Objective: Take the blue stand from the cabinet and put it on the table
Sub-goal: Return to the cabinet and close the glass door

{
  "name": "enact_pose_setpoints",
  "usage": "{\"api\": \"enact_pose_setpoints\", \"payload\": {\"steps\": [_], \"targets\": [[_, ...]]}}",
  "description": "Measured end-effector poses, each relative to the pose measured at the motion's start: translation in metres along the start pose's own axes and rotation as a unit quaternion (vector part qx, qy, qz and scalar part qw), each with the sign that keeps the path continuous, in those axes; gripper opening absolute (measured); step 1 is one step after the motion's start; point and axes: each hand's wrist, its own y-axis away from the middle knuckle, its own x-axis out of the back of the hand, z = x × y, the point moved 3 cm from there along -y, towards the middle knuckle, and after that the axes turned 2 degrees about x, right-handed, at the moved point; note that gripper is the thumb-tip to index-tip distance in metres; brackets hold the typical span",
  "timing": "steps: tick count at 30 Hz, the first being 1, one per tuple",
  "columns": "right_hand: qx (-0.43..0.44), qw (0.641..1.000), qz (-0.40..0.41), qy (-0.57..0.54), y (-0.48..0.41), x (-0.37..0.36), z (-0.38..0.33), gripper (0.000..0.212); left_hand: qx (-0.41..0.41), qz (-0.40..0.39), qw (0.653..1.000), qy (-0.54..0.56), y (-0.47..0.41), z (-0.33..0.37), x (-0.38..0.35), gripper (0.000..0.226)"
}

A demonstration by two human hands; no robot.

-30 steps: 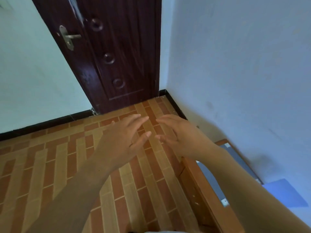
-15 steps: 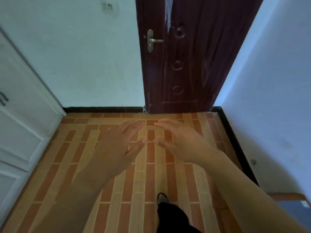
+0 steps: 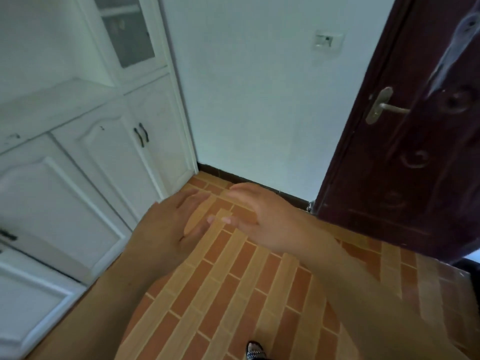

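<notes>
A white cabinet fills the left side, its lower doors shut, with dark handles on the middle pair and a glass-fronted upper door above. My left hand and my right hand are held out in front of me over the floor, palms down, fingers spread, both holding nothing. Their fingertips nearly meet. My left hand is just right of the cabinet's lower doors. No blue stand and no table are in view.
A dark red door with a metal lever handle stands on the right. A pale wall with a switch plate lies between cabinet and door. The floor is orange and tan brick-pattern tile. My foot shows at the bottom.
The view has swung left: the table corner and blue wall left the frame, and the white cabinet came in on the left. Both hands stayed out in front, holding nothing.
</notes>
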Motion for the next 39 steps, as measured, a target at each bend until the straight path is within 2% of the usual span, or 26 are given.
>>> {"api": "enact_pose_setpoints", "payload": {"steps": [6,10,17,24,39], "targets": [[0.078,0.996,-0.038,0.010,-0.100,-0.010,-0.010,0.050,0.094,0.058,0.993,-0.033,-0.030,-0.057,0.033,0.061],[0.126,0.989,-0.070,0.006,-0.159,-0.031,-0.040,0.053,0.144,0.067,0.985,-0.064,-0.029,-0.106,0.060,0.063],[0.220,0.970,-0.101,-0.002,-0.248,-0.078,-0.129,0.053,0.217,0.098,0.964,-0.119,-0.005,-0.201,0.128,0.069],[0.302,0.949,-0.091,-0.027,-0.327,-0.124,-0.228,0.054,0.272,0.131,0.939,-0.163,0.033,-0.288,0.204,0.073],[0.429,0.890,-0.140,-0.069,-0.445,-0.191,-0.375,0.054,0.379,0.192,0.880,-0.211,0.088,-0.411,0.294,0.069]]}}
